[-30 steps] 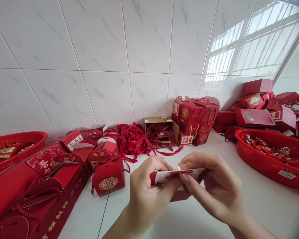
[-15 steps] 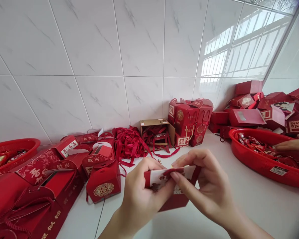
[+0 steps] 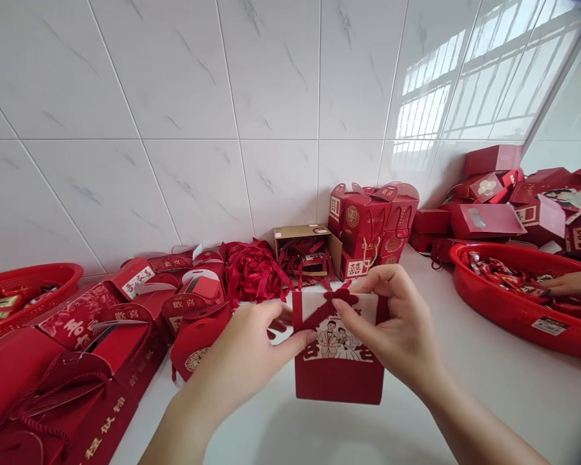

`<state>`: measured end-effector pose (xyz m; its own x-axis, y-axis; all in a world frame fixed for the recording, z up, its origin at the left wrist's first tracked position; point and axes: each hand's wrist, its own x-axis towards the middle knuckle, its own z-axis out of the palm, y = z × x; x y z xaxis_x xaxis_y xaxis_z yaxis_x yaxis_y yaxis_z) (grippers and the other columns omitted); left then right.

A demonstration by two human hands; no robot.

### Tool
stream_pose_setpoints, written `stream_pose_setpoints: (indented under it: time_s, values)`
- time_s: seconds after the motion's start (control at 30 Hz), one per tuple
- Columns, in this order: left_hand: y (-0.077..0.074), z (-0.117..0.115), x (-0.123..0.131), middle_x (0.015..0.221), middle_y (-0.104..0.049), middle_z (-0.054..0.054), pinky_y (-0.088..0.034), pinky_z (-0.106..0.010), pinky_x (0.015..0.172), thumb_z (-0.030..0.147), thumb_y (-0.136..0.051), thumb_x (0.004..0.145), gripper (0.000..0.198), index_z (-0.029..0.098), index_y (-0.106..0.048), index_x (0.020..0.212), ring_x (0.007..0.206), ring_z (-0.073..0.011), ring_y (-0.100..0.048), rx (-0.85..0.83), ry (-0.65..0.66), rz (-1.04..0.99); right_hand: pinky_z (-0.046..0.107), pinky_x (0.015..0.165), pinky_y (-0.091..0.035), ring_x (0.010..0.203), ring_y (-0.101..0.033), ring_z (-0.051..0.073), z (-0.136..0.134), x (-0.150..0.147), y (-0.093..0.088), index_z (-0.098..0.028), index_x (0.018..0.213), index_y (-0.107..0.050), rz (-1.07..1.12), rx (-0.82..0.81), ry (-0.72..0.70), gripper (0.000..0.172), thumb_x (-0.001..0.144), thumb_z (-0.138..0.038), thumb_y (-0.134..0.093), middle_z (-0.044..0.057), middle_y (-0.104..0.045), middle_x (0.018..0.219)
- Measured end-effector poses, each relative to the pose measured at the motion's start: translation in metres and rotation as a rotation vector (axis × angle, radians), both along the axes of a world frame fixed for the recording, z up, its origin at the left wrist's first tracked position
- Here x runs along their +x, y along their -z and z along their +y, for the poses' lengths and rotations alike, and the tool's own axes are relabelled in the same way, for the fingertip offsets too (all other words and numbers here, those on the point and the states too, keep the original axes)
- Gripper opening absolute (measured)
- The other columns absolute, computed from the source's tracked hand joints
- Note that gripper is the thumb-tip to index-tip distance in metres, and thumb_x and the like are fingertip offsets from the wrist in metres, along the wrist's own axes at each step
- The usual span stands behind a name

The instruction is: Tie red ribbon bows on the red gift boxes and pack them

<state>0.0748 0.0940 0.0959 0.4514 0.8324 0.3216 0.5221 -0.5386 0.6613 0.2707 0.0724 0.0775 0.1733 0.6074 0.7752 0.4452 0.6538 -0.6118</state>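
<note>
I hold a small red gift box (image 3: 339, 371) upright over the white counter, its front printed with a cartoon couple. My left hand (image 3: 244, 358) pinches the box's upper left edge near its red flap. My right hand (image 3: 394, 323) pinches the top right, thumb and fingers closed on the scalloped flap. Both hands are closed on the box.
Red gift boxes (image 3: 126, 323) lie piled at the left with a red basket (image 3: 53, 274). Red ribbons (image 3: 254, 271), a cardboard box (image 3: 305, 252) and stacked boxes (image 3: 372, 226) line the tiled wall. At the right, another person's hand (image 3: 571, 283) reaches into a red basket of sweets (image 3: 513, 310).
The box has turned from edge-on to upright, its printed front now facing me. Both hands rose slightly with it. The other person's hand stays in the right basket.
</note>
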Motion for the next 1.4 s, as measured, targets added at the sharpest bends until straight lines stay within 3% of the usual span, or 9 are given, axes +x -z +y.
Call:
stream_pose_setpoints:
  time_s: [0.17,0.37,0.47,0.63,0.73,0.9,1.07,1.2,1.4]
  values:
    - [-0.016,-0.002,-0.027,0.062,-0.066,0.0,-0.048,-0.02,0.044,0.028,-0.06,0.084,0.016,0.022,-0.068,0.072,0.054,-0.0152,-0.062,0.029,0.072,0.003,0.019,0.041,-0.043,0.053,-0.055,0.01,0.003,0.003,0.003,-0.024,0.084,-0.042,-0.056,-0.025,-0.008,0.026,0.079,-0.02,-0.067,-0.003,-0.057,0.071]
    - [-0.028,-0.008,-0.036,0.075,-0.07,-0.005,-0.056,-0.023,0.053,0.028,-0.07,0.079,0.009,0.019,-0.069,0.081,0.062,-0.0171,-0.067,0.165,-0.068,-0.466,0.029,0.061,-0.054,0.071,-0.061,0.015,-0.002,0.0,0.007,-0.024,0.084,-0.038,-0.23,0.114,-0.354,0.029,0.08,-0.011,-0.063,0.0,-0.059,0.078]
    - [-0.026,-0.016,-0.029,0.079,-0.072,-0.001,-0.056,-0.022,0.051,0.023,-0.073,0.077,0.029,0.026,-0.059,0.102,0.062,-0.0161,-0.068,0.274,-0.156,-0.64,0.038,0.071,-0.057,0.073,-0.062,0.017,-0.008,-0.005,0.005,-0.025,0.086,-0.037,-0.288,0.233,-0.44,0.031,0.079,-0.006,-0.06,0.0,-0.059,0.075]
    - [-0.021,-0.021,-0.03,0.086,-0.073,0.0,-0.058,-0.021,0.061,0.015,-0.07,0.079,0.033,0.031,-0.067,0.108,0.067,-0.0135,-0.068,0.456,-0.007,-0.389,0.05,0.087,-0.054,0.072,-0.064,0.016,-0.016,-0.004,0.0,-0.025,0.086,-0.037,-0.452,0.318,-0.461,0.031,0.081,-0.003,-0.058,0.0,-0.065,0.075]
    - [-0.022,-0.02,-0.03,0.081,-0.074,0.0,-0.057,-0.022,0.056,0.013,-0.067,0.081,0.043,0.035,-0.064,0.118,0.06,-0.0142,-0.067,0.428,0.099,-0.328,0.051,0.092,-0.052,0.075,-0.066,0.017,-0.019,0.001,-0.002,-0.025,0.081,-0.038,-0.488,0.297,-0.457,0.031,0.081,-0.003,-0.059,0.0,-0.067,0.076]
    - [-0.031,-0.024,-0.022,0.074,-0.074,0.002,-0.056,-0.019,0.056,0.004,-0.061,0.081,0.037,0.033,-0.074,0.1,0.062,-0.0139,-0.069,0.343,0.294,-0.202,0.047,0.095,-0.052,0.077,-0.068,0.017,-0.022,0.005,-0.006,-0.024,0.069,-0.038,-0.523,0.295,-0.462,0.031,0.081,-0.005,-0.06,0.001,-0.068,0.075]
    - [-0.03,-0.027,-0.02,0.088,-0.073,-0.002,-0.059,-0.021,0.069,0.006,-0.061,0.081,0.037,0.03,-0.071,0.107,0.077,-0.0151,-0.07,0.303,0.353,-0.155,0.048,0.094,-0.052,0.076,-0.068,0.017,-0.02,0.004,-0.006,-0.024,0.07,-0.037,-0.523,0.304,-0.456,0.031,0.082,-0.007,-0.06,0.001,-0.069,0.075]
    - [-0.022,-0.027,-0.015,0.099,-0.068,-0.007,-0.06,-0.022,0.062,0.008,-0.06,0.082,0.032,0.03,-0.075,0.099,0.08,-0.0171,-0.07,0.311,0.241,-0.169,0.051,0.091,-0.053,0.074,-0.067,0.017,-0.018,0.002,-0.004,-0.025,0.077,-0.037,-0.477,0.291,-0.446,0.03,0.082,-0.005,-0.059,0.0,-0.069,0.076]
    - [-0.021,-0.035,0.003,0.084,-0.075,0.002,-0.061,-0.02,0.065,0.009,-0.066,0.08,0.027,0.032,-0.076,0.093,0.074,-0.0154,-0.071,0.097,0.226,-0.364,0.047,0.084,-0.056,0.069,-0.068,0.018,-0.016,0.003,-0.007,-0.027,0.082,-0.038,-0.4,0.314,-0.45,0.032,0.08,-0.004,-0.059,-0.001,-0.069,0.073]
